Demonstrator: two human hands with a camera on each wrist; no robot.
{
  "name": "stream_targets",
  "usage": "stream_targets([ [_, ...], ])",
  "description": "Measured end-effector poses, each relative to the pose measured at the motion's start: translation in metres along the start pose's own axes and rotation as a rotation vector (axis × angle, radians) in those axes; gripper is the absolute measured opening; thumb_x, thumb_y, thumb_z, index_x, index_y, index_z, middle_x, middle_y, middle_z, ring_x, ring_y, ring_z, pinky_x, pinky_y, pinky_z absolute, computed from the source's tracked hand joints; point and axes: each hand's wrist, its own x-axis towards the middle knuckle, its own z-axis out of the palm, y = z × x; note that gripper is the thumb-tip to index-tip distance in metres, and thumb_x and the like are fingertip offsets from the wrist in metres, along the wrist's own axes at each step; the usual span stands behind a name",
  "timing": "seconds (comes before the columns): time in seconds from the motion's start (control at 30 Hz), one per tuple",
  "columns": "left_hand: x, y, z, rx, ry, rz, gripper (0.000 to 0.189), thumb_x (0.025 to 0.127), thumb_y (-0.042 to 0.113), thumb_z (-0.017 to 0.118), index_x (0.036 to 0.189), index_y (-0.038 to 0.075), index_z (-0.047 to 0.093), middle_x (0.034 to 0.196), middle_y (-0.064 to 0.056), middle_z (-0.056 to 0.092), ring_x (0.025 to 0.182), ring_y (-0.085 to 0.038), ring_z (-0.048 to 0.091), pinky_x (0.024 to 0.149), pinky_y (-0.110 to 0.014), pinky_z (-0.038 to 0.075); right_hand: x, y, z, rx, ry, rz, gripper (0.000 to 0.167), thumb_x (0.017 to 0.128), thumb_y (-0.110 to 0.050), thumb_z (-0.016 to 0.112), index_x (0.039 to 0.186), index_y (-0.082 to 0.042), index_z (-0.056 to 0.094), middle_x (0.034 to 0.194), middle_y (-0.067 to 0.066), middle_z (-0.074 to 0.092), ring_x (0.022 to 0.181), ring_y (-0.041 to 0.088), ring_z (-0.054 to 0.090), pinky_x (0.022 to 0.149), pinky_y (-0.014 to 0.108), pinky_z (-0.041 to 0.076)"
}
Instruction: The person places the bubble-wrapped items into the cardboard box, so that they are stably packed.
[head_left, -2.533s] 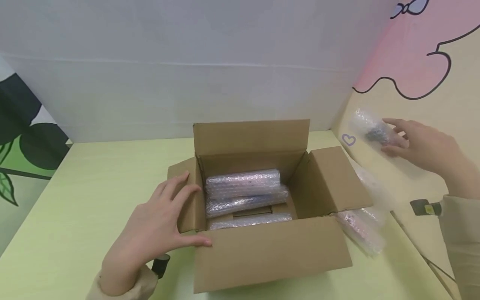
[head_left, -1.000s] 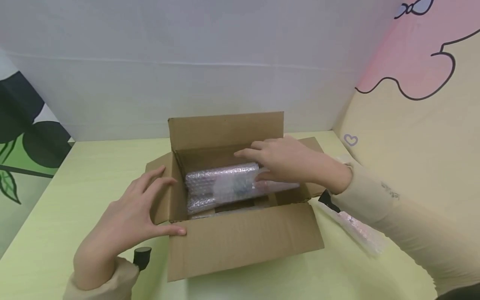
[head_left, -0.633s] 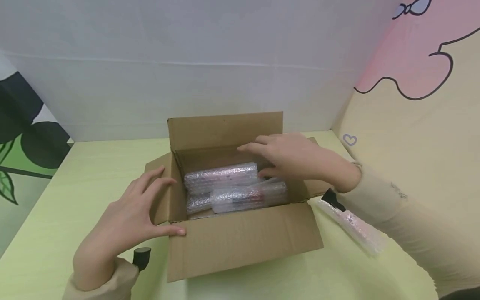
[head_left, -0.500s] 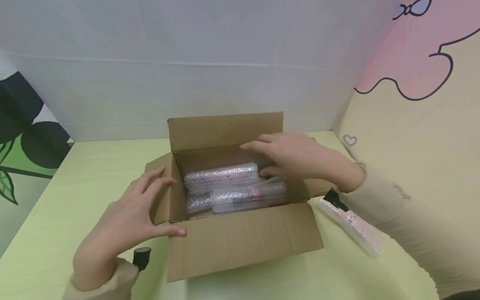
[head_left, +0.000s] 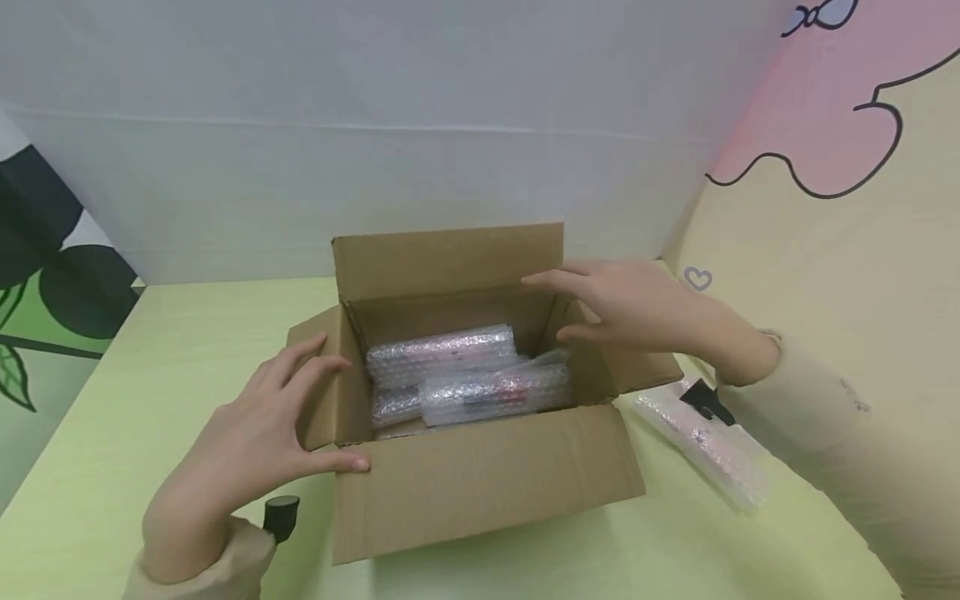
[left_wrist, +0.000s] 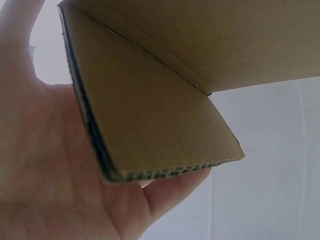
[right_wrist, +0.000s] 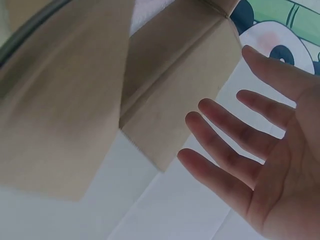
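Observation:
An open cardboard box (head_left: 487, 487) stands on the table, holding several bubble-wrapped packages. The topmost package (head_left: 495, 392) has a red patch inside and lies across the others; another package (head_left: 442, 348) lies behind it. My left hand (head_left: 251, 442) holds the box at its front left corner, fingers curved at the left flap (head_left: 318, 421) and thumb on the front flap. In the left wrist view that flap (left_wrist: 150, 110) sits before the palm. My right hand (head_left: 637, 304) hovers over the right side of the box, fingers spread and nothing held; the right wrist view shows its bare palm (right_wrist: 285, 185).
To the right of the box, bubble-wrapped packages (head_left: 712, 454) lie on the pale green table (head_left: 195, 333), partly under the right sleeve. A white wall (head_left: 450, 167) rises behind the box. A cream wall (head_left: 810, 275) with a pink drawing stands on the right.
My right hand carried a bubble-wrapped package from the right into the box, let go of it, and has drawn back rightward. The box shifted left with my left hand at its corner.

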Motion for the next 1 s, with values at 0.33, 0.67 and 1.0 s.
stream_targets([
  [0.33, -0.001, -0.001, 0.000, -0.002, -0.005, 0.001, 0.095, 0.059, 0.077, 0.072, 0.132, 0.023, 0.047, 0.155, -0.011, 0.030, 0.133, -0.040, 0.036, 0.059, -0.050, 0.049, -0.043, 0.031, -0.003, 0.036, 0.075, 0.120, 0.060, 0.088, -0.028, 0.071, 0.142, -0.023, 0.047, 0.120, -0.001, 0.065, 0.099, 0.017, 0.067, 0.068, 0.040, 0.052],
  [0.67, -0.001, -0.001, 0.000, -0.007, -0.002, 0.008, 0.094, 0.059, 0.075, 0.073, 0.132, 0.022, 0.047, 0.155, -0.011, 0.029, 0.134, -0.040, 0.035, 0.061, -0.053, 0.049, -0.084, 0.061, 0.016, 0.052, 0.087, 0.298, 0.060, 0.088, -0.023, 0.071, 0.143, -0.021, 0.045, 0.122, 0.002, 0.065, 0.104, 0.021, 0.066, 0.072, 0.047, 0.051],
  [1.0, -0.001, -0.001, 0.000, -0.015, -0.001, 0.009, 0.094, 0.060, 0.074, 0.074, 0.132, 0.022, 0.047, 0.155, -0.011, 0.029, 0.133, -0.041, 0.036, 0.061, -0.053, 0.049, -0.119, 0.084, 0.064, 0.067, 0.085, 0.422, 0.054, 0.091, -0.026, 0.065, 0.141, -0.017, 0.047, 0.118, 0.007, 0.067, 0.100, 0.024, 0.068, 0.057, 0.038, 0.046],
])
